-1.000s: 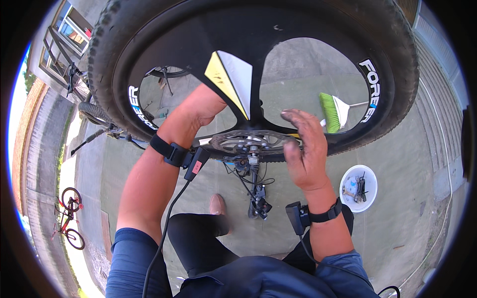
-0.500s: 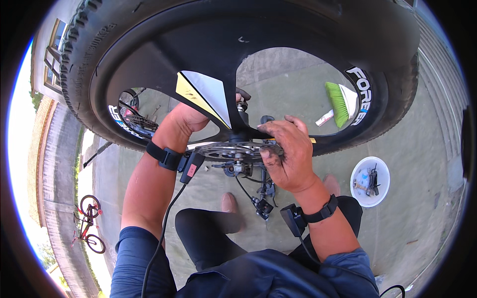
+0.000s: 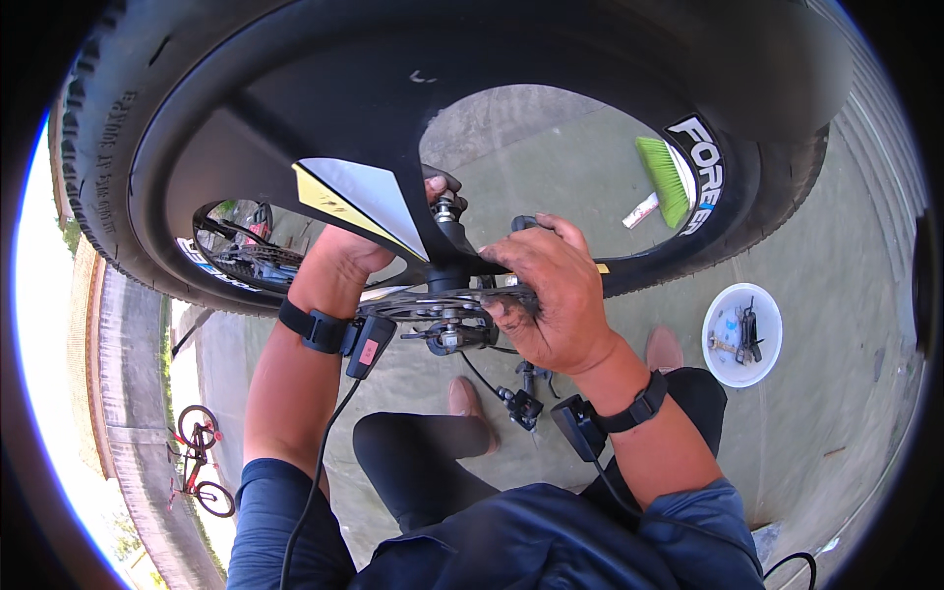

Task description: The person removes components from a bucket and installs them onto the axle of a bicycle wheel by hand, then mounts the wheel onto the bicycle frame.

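Note:
A large black bicycle wheel (image 3: 265,128) with a knobbly tyre and broad spokes fills the upper part of the view, tilted. Behind a spoke with a yellow and silver patch, my left hand (image 3: 356,254) reaches to the hub; its fingertips close at the axle end (image 3: 448,208), most of the fingers hidden. Darkly smudged, my right hand (image 3: 560,295) wraps round the hub side, fingers on the spoke and thumb against a metal disc (image 3: 413,306). Just under that disc sits a small metal mechanism (image 3: 454,338) with a black cable.
To the right stands a white bucket (image 3: 710,339) holding tools and dark parts. A green-bristled broom (image 3: 665,184) lies beyond the wheel. Bicycle parts (image 3: 258,256) show through the left wheel opening; a red and black bicycle (image 3: 200,457) is farther left. My shoes and knees are below the wheel.
The wheel and both hands have shifted a little left and upward in the view, which itself has moved. Both hands keep their places at the hub.

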A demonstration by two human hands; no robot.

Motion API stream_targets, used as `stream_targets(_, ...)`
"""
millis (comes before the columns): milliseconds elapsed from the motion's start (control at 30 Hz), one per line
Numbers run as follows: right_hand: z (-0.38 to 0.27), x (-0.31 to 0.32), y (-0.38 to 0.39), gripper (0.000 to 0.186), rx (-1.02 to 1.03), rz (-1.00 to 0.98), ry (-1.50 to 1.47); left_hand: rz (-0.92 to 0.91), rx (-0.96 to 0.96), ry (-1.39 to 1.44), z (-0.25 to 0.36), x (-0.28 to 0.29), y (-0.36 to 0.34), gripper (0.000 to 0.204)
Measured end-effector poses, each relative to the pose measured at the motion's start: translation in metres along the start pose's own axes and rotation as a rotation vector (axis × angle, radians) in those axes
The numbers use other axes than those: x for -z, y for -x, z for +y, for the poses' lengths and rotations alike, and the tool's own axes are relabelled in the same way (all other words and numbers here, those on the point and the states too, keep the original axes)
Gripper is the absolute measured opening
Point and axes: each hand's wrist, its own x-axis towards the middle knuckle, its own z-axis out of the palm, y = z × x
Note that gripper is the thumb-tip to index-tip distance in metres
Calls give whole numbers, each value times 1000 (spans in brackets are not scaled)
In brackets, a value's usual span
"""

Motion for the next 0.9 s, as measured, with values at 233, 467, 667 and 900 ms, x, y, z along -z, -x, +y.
stream_targets(233,-1,2,-1,39,9,-3,6,-100,10,-42,7,-7,7,25)
stream_targets(467,-2,-1,1,40,-25,23,-18,-106,-9,-21,7,-8,9,24)
stream_targets(667,0,-6,4,40,-63,34,-73,-96,2,-30,5,-8,8,20)
stream_targets(900,0,-3,3,40,-43,19,-59,-129,-17,73,0,-3,9,26)
